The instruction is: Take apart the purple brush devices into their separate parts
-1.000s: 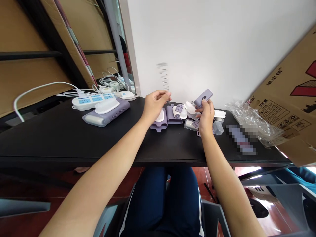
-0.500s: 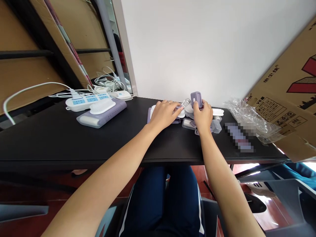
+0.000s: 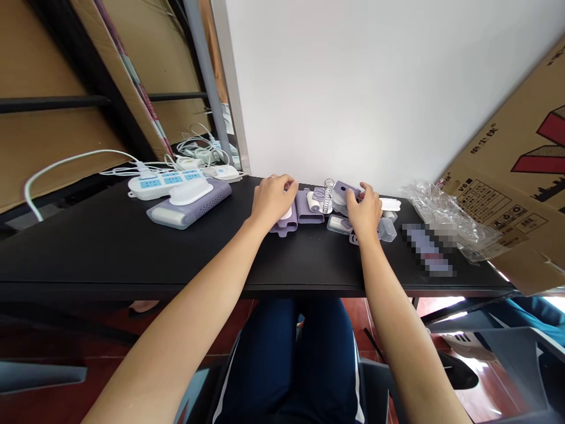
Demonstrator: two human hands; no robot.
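Note:
My left hand (image 3: 272,203) is curled down over a purple casing (image 3: 283,229) with a white part on it; its fingertips are partly hidden. Right beside stands another purple casing (image 3: 310,215). A small white part (image 3: 314,203) with a purple top lies there, next to a wire coil spring (image 3: 328,197). My right hand (image 3: 365,211) has thumb and fingers around one end of a purple plastic piece (image 3: 341,189), low among the other parts. Under and around this hand are a clear-topped part (image 3: 339,224) and a translucent cup (image 3: 388,229).
To the left a finished-looking purple and white device (image 3: 190,203) lies against a white power strip (image 3: 170,182) with tangled cables. Crumpled clear plastic (image 3: 445,212) and a large cardboard box (image 3: 507,194) are at the right. A white wall (image 3: 344,88) stands behind the black table (image 3: 212,259).
My left hand has drawn back to the left from the spring, which now stands more upright. My right hand has lowered the purple piece from upright to a lying position among the parts.

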